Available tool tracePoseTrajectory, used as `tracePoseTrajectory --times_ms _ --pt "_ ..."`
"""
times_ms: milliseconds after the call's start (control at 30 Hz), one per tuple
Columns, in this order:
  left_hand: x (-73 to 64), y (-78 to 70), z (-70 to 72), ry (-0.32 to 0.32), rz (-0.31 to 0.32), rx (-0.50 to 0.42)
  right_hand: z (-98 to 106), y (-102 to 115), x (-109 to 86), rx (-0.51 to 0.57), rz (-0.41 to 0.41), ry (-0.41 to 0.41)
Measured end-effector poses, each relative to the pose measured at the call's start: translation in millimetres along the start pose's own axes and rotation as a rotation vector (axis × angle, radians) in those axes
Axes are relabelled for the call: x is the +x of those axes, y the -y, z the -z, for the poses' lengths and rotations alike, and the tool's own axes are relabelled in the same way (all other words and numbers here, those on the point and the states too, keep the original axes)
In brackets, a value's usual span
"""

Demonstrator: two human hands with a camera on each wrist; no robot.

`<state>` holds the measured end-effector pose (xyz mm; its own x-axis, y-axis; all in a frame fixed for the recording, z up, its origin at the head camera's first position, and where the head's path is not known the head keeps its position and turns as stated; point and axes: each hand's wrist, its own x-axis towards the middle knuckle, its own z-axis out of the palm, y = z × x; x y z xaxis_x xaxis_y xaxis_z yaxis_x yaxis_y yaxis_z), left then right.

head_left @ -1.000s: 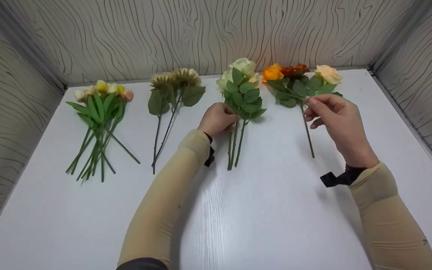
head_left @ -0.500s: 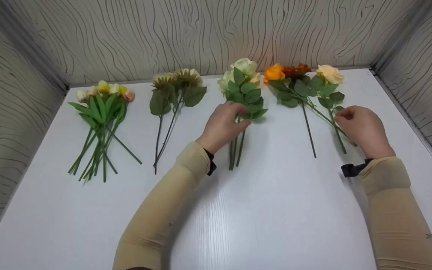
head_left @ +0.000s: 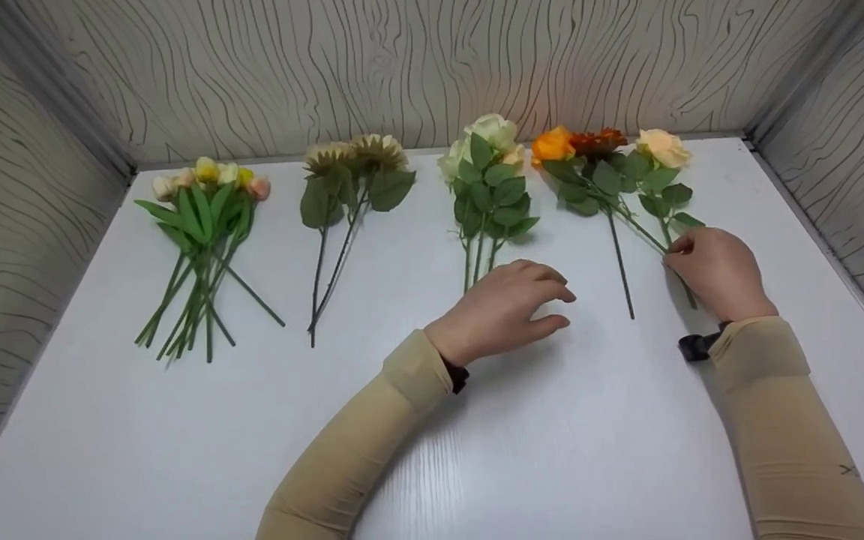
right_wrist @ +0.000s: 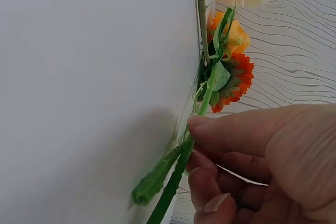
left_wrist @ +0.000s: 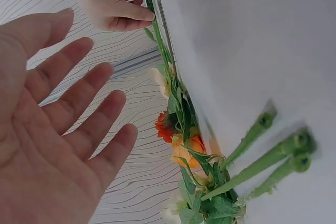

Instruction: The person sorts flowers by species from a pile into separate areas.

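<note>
My right hand (head_left: 717, 274) pinches a green flower stem (right_wrist: 184, 156) between thumb and fingers. The stem slants up-left toward the orange rose (head_left: 553, 144), crossing near a dark orange-red flower (head_left: 598, 141). A peach rose (head_left: 663, 148) lies just above this hand, its stem partly hidden under the fingers. My left hand (head_left: 507, 311) hovers over the lower stems of the pale cream roses (head_left: 493, 133), fingers loosely spread and holding nothing. In the left wrist view the cut ends of those stems (left_wrist: 299, 142) show beside the spread fingers (left_wrist: 107, 156).
Farther left lie two cream daisy-like flowers (head_left: 376, 154) with dark stems, then a bunch of tulips (head_left: 207, 214) with crossed stems. All rest on a white table (head_left: 139, 450), blossoms toward the patterned back wall (head_left: 312, 67). Patterned side walls (head_left: 4, 262) stand at both sides.
My right hand moved right and toward me, and now pinches the stem lower down. My left hand left the cream roses' leaves, moving toward me and right with its fingers spread.
</note>
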<state>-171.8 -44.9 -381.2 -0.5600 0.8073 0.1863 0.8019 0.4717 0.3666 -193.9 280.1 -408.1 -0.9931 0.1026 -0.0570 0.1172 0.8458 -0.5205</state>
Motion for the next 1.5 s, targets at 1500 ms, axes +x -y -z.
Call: tracePoseTrajectory --times_ms 1500 --pt "-14.1 16.9 44.6 -0.609 0.294 -1.071 -45 152 -68.3 0.802 0.252 0.243"
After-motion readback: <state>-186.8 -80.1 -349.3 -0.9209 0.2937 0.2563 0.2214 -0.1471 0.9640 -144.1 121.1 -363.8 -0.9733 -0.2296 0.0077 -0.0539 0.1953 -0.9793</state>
